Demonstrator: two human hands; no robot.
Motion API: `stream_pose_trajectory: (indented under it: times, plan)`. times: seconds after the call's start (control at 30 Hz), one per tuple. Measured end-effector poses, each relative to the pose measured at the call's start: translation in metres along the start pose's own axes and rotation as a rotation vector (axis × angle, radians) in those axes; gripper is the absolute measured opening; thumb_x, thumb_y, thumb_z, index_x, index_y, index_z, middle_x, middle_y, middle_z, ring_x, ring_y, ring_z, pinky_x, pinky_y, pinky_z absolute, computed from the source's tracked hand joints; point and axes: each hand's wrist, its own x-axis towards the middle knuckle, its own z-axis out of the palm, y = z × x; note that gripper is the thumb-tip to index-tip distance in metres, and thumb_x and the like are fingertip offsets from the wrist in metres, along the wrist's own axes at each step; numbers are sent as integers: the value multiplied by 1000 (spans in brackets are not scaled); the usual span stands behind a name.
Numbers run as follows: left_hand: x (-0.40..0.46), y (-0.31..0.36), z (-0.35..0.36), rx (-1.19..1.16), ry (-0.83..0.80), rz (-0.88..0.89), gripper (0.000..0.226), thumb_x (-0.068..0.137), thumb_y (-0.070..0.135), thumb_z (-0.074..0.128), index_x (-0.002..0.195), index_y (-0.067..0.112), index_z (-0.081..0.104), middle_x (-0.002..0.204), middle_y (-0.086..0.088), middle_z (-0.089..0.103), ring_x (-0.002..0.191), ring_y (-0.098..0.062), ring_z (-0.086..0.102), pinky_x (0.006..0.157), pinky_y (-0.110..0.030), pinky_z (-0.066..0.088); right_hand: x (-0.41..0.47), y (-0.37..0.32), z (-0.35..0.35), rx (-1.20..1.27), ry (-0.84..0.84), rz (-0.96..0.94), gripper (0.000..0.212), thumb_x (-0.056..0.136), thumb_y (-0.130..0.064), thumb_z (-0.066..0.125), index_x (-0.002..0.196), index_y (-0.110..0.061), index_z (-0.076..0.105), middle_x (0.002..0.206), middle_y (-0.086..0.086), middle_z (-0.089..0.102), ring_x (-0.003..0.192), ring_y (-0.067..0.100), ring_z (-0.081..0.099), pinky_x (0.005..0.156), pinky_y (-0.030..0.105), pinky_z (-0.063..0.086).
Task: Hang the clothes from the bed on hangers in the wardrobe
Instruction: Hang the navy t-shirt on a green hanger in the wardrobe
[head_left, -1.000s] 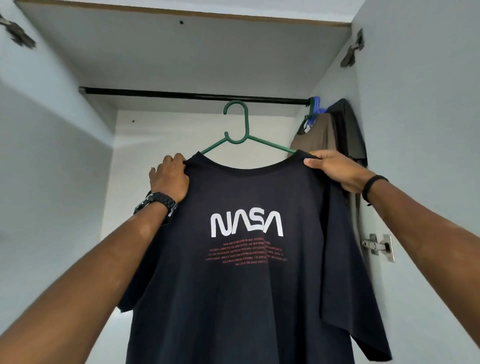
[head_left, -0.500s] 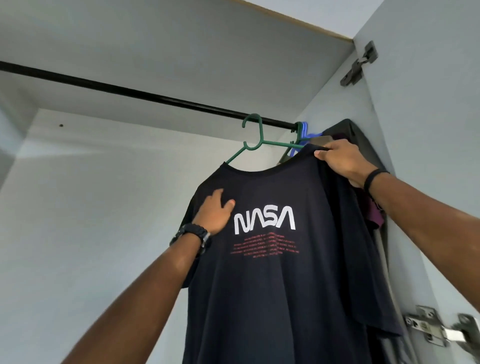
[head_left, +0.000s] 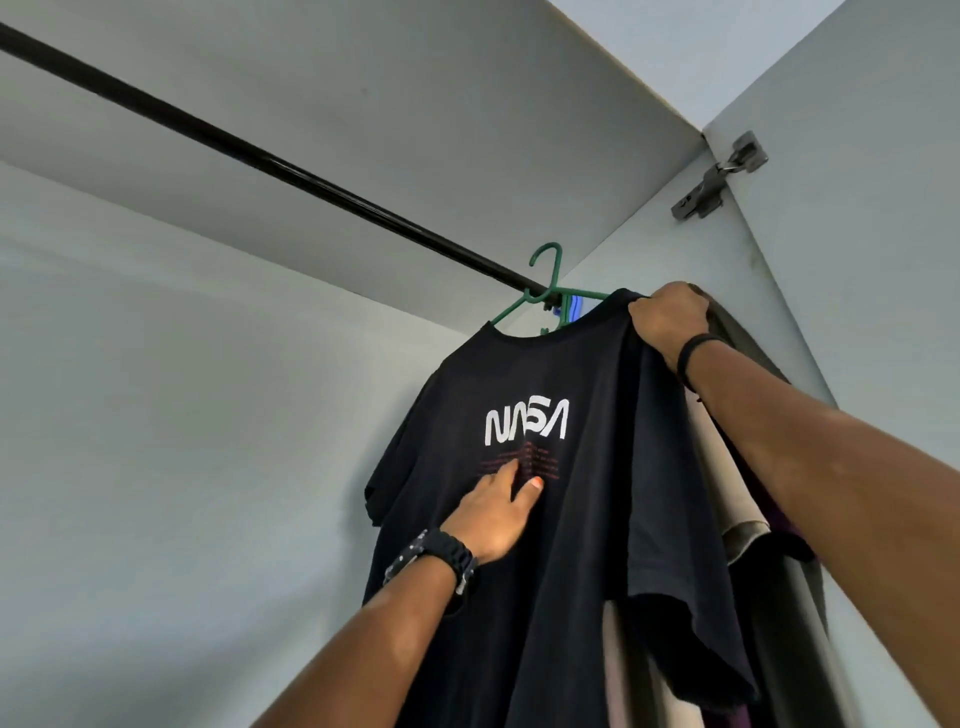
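A black NASA T-shirt hangs on a green hanger whose hook is over the black wardrobe rail, close to the rail's right end. My right hand grips the shirt's right shoulder at the top. My left hand lies flat with straight fingers on the shirt's chest, just under the white lettering.
Other hung clothes, beige, dark grey and purple, crowd the right end behind the shirt, with a blue hanger among them. A door hinge sits on the right wall. The wardrobe's back wall lies to the left.
The shirt on its hanger went from in front of the rail to hanging at the rail's right end. My left hand left the shoulder and slid down onto the chest.
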Motion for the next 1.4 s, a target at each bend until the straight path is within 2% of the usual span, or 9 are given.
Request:
stream_pose_trajectory:
  times: [0.3, 0.47, 0.6, 0.73, 0.83, 0.97, 1.1, 1.27, 1.4]
  plan:
    - [50, 8, 55, -158, -72, 41, 72, 92, 67, 22, 152, 30, 6, 156, -4, 24, 141, -23, 28, 116, -44, 24, 44, 18, 43, -38, 91, -47, 33, 96, -13, 48, 124, 3, 52, 136, 21, 47, 119, 36, 53, 94, 37, 46]
    - [58, -1, 65, -157, -65, 21, 69, 96, 60, 23, 153, 25, 6, 157, -5, 22, 143, -22, 25, 118, -40, 21, 50, 15, 66, -67, 23, -109, 36, 98, -14, 48, 130, 4, 48, 141, 22, 42, 123, 34, 51, 97, 34, 44]
    - [59, -10, 61, -184, -84, -4, 69, 96, 60, 25, 152, 26, 9, 155, -5, 27, 141, -23, 29, 116, -42, 25, 51, 18, 72, -118, -19, -121, 32, 98, -13, 47, 126, 2, 52, 133, 21, 52, 120, 33, 52, 90, 32, 44]
    - [47, -4, 55, -167, -107, -23, 67, 97, 59, 25, 152, 24, 10, 154, -6, 29, 140, -24, 32, 116, -38, 24, 41, 23, 54, -37, -71, -118, 33, 99, -13, 45, 125, 7, 53, 134, 21, 53, 124, 34, 50, 97, 33, 41]
    - [36, 9, 57, -137, -108, -34, 65, 98, 57, 22, 152, 25, 10, 154, -6, 31, 139, -25, 33, 115, -34, 23, 23, 30, 38, 30, -101, -89, 44, 94, -18, 60, 131, 4, 49, 137, 20, 49, 126, 32, 48, 98, 30, 41]
    - [7, 26, 71, -206, -162, -54, 62, 97, 58, 23, 151, 30, 10, 149, -6, 40, 131, -24, 44, 113, -38, 31, -14, 59, 20, 117, -108, -51, 38, 86, -11, 67, 122, -5, 59, 117, 7, 60, 112, 23, 57, 79, 22, 42]
    - [-40, 43, 83, -252, -229, -75, 61, 100, 51, 27, 152, 28, 6, 153, -5, 31, 138, -23, 35, 114, -35, 26, -73, 92, -5, 217, -164, 67, 39, 83, -3, 65, 122, 0, 60, 113, 8, 60, 110, 23, 57, 83, 27, 44]
    - [-104, 39, 99, -370, -344, -176, 58, 101, 29, 41, 151, 28, 12, 142, -1, 45, 123, -22, 51, 105, -36, 40, -156, 135, -32, 268, -213, 176, 31, 84, -4, 60, 112, -17, 60, 103, 0, 63, 88, 14, 60, 72, 15, 49]
    - [-169, 37, 103, -387, -445, -236, 58, 98, 6, 37, 148, 28, 21, 131, -1, 53, 110, -20, 59, 87, -33, 48, -230, 156, -55, 535, -315, 428, 25, 89, 4, 54, 102, -17, 54, 91, 12, 66, 76, 24, 69, 68, 36, 59]
